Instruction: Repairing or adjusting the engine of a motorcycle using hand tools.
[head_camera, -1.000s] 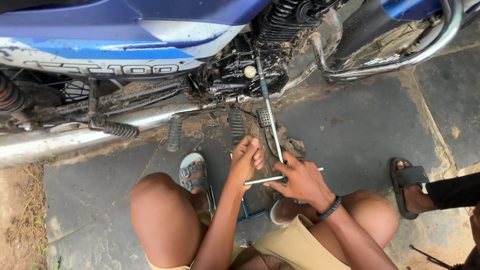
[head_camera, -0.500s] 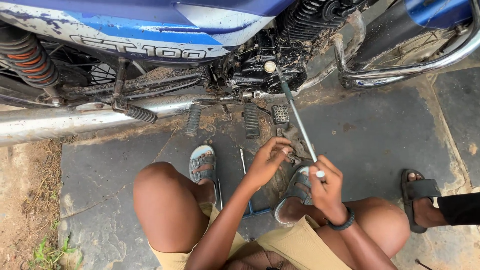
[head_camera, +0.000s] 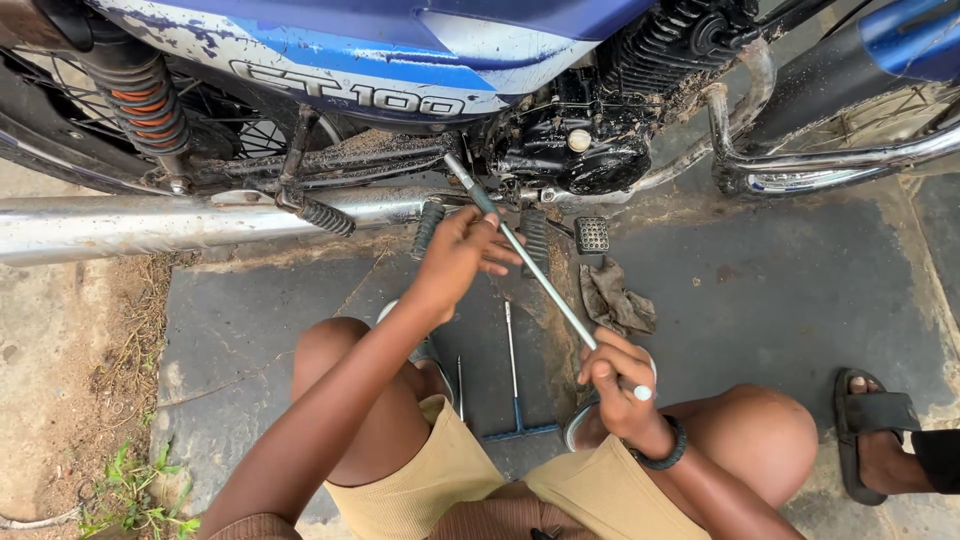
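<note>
Left hand (head_camera: 462, 255) moved up long rod (head_camera: 545, 285); right hand (head_camera: 618, 385) grip closed on handle; two tools (head_camera: 512, 375) on ground.

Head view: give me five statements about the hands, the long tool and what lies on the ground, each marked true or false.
1. The right hand grips the near end of the long metal rod tool. True.
2. The left hand rests on the knee. False: it is up on the rod, near the motorcycle.
3. A T-handle tool lies on the ground between the legs. True.
4. The rag is draped over the exhaust pipe. False: it lies on the ground.
5. The right wrist is bare. False: it wears a dark wristband.
</note>
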